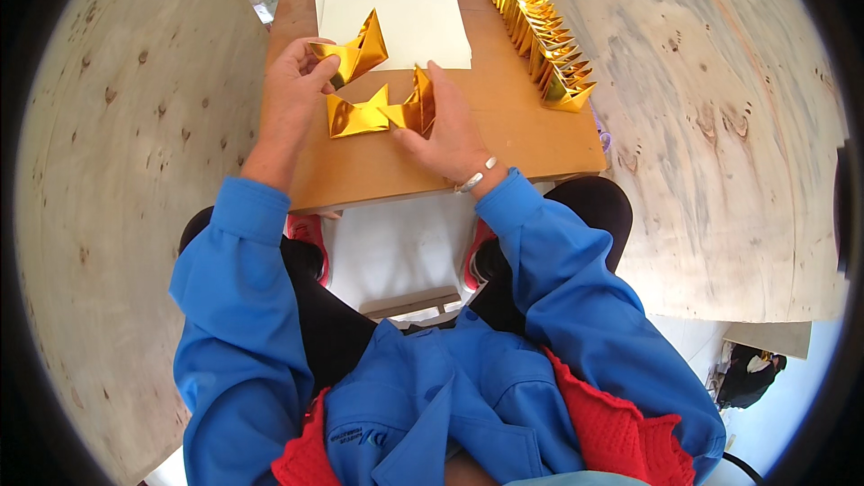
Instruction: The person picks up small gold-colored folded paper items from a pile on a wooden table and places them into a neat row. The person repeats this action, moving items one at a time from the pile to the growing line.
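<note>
Between its thumb and fingers my left hand holds a folded gold foil paper piece, raised above the table at the near edge of the white sheets. My right hand has its thumb and fingers around a second gold foil piece that stands with one point up. A third gold piece rests on the table between my hands, and its right end meets the piece in my right hand. Whether those two are joined I cannot tell.
The small brown table bears a stack of white paper sheets at its far side. A long row of nested gold foil pieces runs along its right edge. Plywood boards flank both sides, one at left and one at right.
</note>
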A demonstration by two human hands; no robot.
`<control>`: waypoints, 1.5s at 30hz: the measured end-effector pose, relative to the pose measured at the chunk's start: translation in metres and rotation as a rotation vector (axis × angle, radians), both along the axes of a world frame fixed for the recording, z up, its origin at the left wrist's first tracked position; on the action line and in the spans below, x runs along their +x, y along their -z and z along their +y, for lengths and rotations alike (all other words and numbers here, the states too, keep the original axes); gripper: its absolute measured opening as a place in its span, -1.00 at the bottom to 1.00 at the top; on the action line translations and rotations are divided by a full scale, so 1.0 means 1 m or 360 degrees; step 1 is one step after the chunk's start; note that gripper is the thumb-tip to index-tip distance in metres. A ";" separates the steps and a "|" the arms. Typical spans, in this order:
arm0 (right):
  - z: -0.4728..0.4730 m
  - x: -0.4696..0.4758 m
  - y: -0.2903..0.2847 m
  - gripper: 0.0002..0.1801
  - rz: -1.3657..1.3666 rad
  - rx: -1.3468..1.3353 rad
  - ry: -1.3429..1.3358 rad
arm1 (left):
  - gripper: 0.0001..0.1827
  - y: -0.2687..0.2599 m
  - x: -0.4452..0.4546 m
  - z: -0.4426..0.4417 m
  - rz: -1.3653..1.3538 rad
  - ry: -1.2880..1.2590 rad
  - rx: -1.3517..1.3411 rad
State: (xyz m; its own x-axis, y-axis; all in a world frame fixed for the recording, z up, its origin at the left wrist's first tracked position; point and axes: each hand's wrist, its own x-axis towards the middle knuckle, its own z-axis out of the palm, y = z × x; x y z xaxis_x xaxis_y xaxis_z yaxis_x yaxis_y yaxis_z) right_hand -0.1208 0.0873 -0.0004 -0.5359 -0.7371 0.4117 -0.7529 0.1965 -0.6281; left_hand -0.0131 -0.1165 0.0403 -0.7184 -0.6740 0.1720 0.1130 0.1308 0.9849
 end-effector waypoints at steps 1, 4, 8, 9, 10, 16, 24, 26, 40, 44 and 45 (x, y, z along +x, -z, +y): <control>0.004 -0.004 -0.002 0.06 -0.0081 -0.0052 0.0012 | -0.81 0.000 0.001 -0.001 -0.0001 0.0011 0.0002; 0.017 -0.021 -0.009 0.07 -0.0111 -0.0183 0.0135 | -0.81 0.002 0.000 -0.003 -0.0018 0.0028 -0.0026; 0.041 -0.046 -0.020 0.14 0.0074 -0.0380 0.0428 | -0.82 0.003 -0.001 -0.005 -0.0069 0.0033 -0.0037; 0.049 -0.055 -0.023 0.15 0.0209 -0.0399 0.0531 | -0.82 0.003 -0.001 -0.005 -0.0064 0.0036 -0.0029; 0.058 -0.064 -0.026 0.18 0.0284 -0.0403 0.0601 | -0.82 0.004 -0.001 -0.004 -0.0060 0.0037 -0.0021; 0.102 -0.112 -0.031 0.19 0.0079 -0.0652 0.1053 | -0.81 0.004 -0.001 -0.003 -0.0064 0.0054 -0.0009; 0.119 -0.123 0.003 0.20 0.0156 -0.0464 0.1366 | -0.78 0.006 -0.002 -0.003 -0.0121 0.0074 -0.0060; 0.115 -0.119 0.014 0.21 0.0161 -0.0402 0.1399 | -0.78 0.007 -0.003 -0.004 -0.0106 0.0093 -0.0048; 0.106 -0.118 0.021 0.31 -0.0134 -0.0243 0.1546 | -0.79 0.006 0.000 -0.006 -0.0090 0.0087 -0.0030; 0.107 -0.118 0.020 0.34 -0.0115 -0.0213 0.1558 | -0.80 0.006 0.000 -0.005 -0.0111 0.0093 -0.0020; 0.107 -0.117 0.019 0.34 -0.0092 -0.0223 0.1542 | -0.80 0.006 0.000 -0.004 -0.0097 0.0088 -0.0040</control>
State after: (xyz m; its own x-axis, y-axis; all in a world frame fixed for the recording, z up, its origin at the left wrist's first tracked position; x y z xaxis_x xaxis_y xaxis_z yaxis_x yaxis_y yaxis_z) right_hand -0.2382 0.1944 -0.0199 -0.9052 0.0860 0.4163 -0.2726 0.6340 -0.7237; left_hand -0.0130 -0.1209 0.0345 -0.7640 -0.6292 0.1429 0.0604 0.1509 0.9867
